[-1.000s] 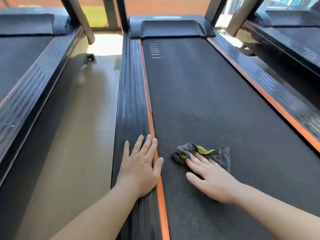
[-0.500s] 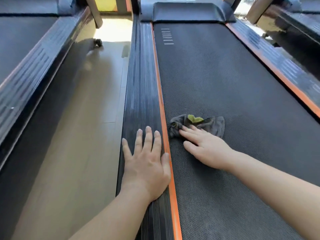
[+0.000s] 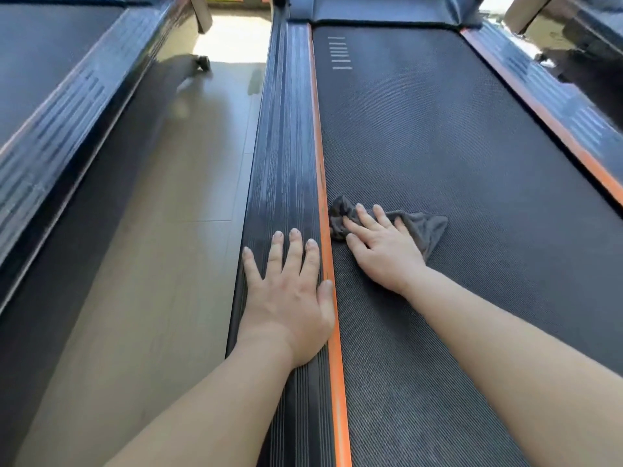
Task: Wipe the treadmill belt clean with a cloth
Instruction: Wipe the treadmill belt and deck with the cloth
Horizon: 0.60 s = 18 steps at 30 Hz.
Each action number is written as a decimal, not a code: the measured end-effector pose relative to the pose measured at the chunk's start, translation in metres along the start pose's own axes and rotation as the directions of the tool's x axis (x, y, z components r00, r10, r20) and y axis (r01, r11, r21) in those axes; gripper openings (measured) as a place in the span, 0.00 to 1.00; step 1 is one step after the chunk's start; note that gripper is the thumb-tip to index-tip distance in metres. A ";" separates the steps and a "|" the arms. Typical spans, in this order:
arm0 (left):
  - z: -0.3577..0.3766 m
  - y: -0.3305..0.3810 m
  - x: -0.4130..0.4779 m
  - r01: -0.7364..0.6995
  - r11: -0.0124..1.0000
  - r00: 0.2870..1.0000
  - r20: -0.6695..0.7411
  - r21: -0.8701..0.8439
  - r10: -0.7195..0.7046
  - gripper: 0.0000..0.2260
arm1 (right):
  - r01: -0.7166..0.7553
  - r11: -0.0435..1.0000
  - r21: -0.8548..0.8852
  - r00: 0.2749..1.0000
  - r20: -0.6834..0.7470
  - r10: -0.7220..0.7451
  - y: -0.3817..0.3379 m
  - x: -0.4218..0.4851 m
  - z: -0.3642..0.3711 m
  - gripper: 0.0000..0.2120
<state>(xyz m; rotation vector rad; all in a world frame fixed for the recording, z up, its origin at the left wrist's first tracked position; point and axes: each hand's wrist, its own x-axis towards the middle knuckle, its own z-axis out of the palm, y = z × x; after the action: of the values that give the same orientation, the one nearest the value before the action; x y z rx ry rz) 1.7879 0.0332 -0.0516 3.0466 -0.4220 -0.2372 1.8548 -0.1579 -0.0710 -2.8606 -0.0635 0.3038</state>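
The dark textured treadmill belt (image 3: 455, 156) runs away from me between two orange-edged side rails. A crumpled grey cloth (image 3: 421, 227) lies on the belt against the left orange strip. My right hand (image 3: 381, 247) presses flat on the cloth, fingers spread and pointing toward the left rail. My left hand (image 3: 290, 294) rests flat on the ribbed left side rail (image 3: 286, 146), fingers apart, thumb touching the orange strip, holding nothing.
The right side rail (image 3: 553, 106) with its orange edge borders the belt. A neighbouring treadmill (image 3: 50, 106) stands at the left across a strip of pale floor (image 3: 175, 230). Another machine's frame (image 3: 593, 45) stands at the far right. The motor cover (image 3: 381, 11) closes the belt's far end.
My right hand has slid the cloth leftward across the belt up to the orange strip, and the cloth's yellow patch is now covered. My left hand stays on the rail.
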 end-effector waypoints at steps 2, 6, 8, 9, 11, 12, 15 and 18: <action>0.000 0.000 0.000 -0.002 1.000 1.000 -0.001 -0.002 0.002 0.33 | 0.119 0.992 0.049 0.991 0.047 -0.121 0.005 -0.025 -0.006 0.22; 0.002 0.000 0.000 -0.001 1.000 1.000 -0.012 0.005 0.001 0.33 | 0.316 0.949 0.017 0.929 0.200 -0.313 0.023 -0.088 -0.014 0.26; 0.002 0.000 0.001 0.000 1.000 1.000 -0.010 0.003 0.000 0.33 | 0.333 0.940 -0.076 0.920 0.242 -0.307 0.032 -0.088 -0.013 0.28; 0.002 0.000 0.001 -0.001 1.000 1.000 -0.009 0.004 0.001 0.32 | 0.317 0.941 -0.114 0.933 0.217 -0.288 0.035 -0.076 -0.013 0.27; 0.002 0.000 0.001 -0.003 1.000 1.000 -0.002 0.001 0.003 0.32 | 0.198 0.972 -0.128 0.974 0.133 -0.181 0.033 -0.038 -0.013 0.26; 0.002 0.000 0.000 -0.002 1.000 1.000 0.001 -0.002 0.002 0.33 | 0.097 0.992 -0.086 0.992 0.089 -0.090 0.026 -0.020 -0.013 0.26; 0.000 0.000 -0.001 0.007 1.000 1.000 -0.009 -0.012 -0.007 0.33 | -0.112 0.994 -0.004 0.994 -0.020 0.112 0.005 0.012 -0.002 0.26; -0.001 0.000 -0.001 0.000 1.000 1.000 -0.003 -0.017 0.000 0.33 | 0.044 0.999 0.031 0.999 -0.013 -0.044 0.006 -0.006 -0.002 0.25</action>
<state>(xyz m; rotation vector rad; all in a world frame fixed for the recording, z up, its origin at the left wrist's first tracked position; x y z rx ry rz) 1.7870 0.0336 -0.0503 3.0299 -0.4177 -0.2353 1.8494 -0.1648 -0.0697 -2.8252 -0.1179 0.2763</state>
